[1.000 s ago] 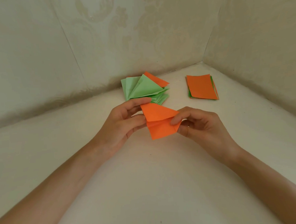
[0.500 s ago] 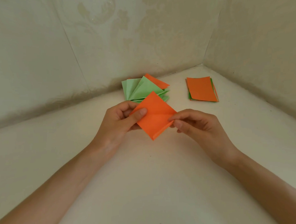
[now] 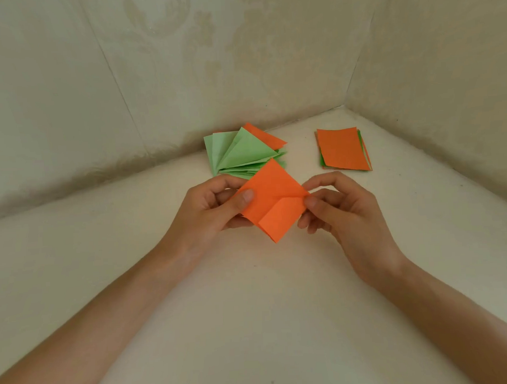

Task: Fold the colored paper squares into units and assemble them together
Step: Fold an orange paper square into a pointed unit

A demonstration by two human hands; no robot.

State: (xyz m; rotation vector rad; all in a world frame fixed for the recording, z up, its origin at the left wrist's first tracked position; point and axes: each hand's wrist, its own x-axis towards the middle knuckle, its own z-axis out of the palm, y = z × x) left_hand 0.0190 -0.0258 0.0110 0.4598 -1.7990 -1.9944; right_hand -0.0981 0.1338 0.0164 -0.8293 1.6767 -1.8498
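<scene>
Head view: two bare hands hold one folded orange paper [image 3: 271,199] above a cream counter [image 3: 252,309], the piece turned like a diamond with a creased flap across its lower half. Behind it lie two heaps. One is a fanned pile of folded units [image 3: 241,154], mostly light green with a single orange one showing at the back, layered too closely to count. The other is a stack of flat squares [image 3: 342,149], orange on top with green edges showing beneath. The pile sits near the foot of the back wall [image 3: 181,78]; the stack lies well apart to its right, near the side wall [image 3: 446,79], in the corner where the two walls meet. The held paper's top corner overlaps the pile's front edge in this view. Bare counter spreads beneath and to both sides of the forearms, down to its near edge at the bottom of the frame. The left hand [image 3: 209,211] grips the paper's left corner, thumb pressed on top and fingers curled beneath; the right hand [image 3: 344,216] pinches the right corner between thumb and forefinger, its other fingers loosely curled — both forearms reach in from the lower corners.
</scene>
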